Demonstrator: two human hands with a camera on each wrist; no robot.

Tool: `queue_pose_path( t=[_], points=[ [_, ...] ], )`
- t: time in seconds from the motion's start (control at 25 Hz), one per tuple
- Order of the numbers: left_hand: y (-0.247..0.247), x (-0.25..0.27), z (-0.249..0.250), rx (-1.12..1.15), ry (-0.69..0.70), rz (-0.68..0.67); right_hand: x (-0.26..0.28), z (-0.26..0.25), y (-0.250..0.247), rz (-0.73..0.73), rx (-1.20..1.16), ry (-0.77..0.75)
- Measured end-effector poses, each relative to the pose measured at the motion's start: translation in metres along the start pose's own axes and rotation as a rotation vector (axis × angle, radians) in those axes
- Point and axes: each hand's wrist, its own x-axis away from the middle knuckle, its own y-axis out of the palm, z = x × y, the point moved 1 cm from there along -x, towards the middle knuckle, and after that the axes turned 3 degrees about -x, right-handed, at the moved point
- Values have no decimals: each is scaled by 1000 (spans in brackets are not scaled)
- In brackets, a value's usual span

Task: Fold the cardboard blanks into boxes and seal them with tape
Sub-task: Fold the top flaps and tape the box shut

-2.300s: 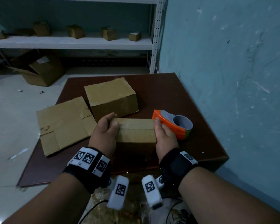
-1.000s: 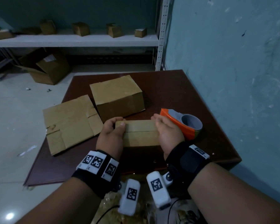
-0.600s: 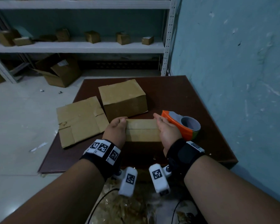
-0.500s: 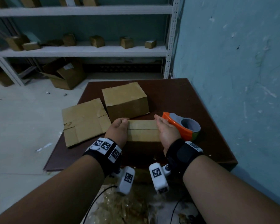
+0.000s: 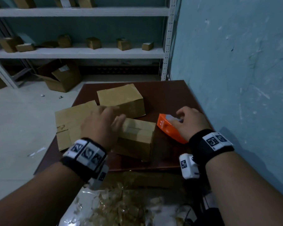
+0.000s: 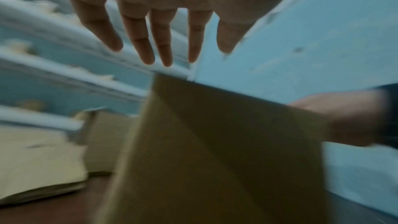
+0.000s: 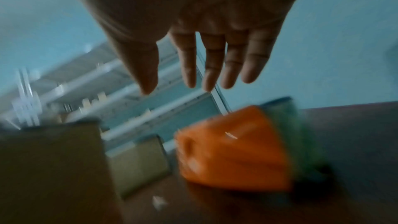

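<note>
A small folded cardboard box (image 5: 137,136) stands near the table's front edge, a seam along its top. My left hand (image 5: 111,116) hovers over its left end with fingers straight and spread (image 6: 159,40), holding nothing; the box (image 6: 215,142) lies below the palm. My right hand (image 5: 186,119) is over the orange tape dispenser (image 5: 168,129) to the box's right, its fingers extended (image 7: 206,74) above the dispenser (image 7: 232,156). Both wrist views are blurred; whether the hand touches the dispenser cannot be told.
A larger folded box (image 5: 121,101) stands behind the small one. A flat cardboard blank (image 5: 72,124) lies at the left of the brown table (image 5: 170,95). A blue wall (image 5: 235,79) runs close on the right. Shelving with small boxes (image 5: 91,43) stands behind.
Both hands have let go of the small box's ends. The left hand rose over its left end. The right hand moved right, over the tape dispenser.
</note>
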Motion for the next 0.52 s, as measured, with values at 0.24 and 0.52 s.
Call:
queue_pose_path(
  t=[0.24, 0.52],
  points=[
    [28, 43, 40, -409, 162, -215, -8, 5, 33, -192, 435, 46],
    [18, 8, 0, -321, 417, -287, -10, 15, 14, -103, -16, -109]
  ],
)
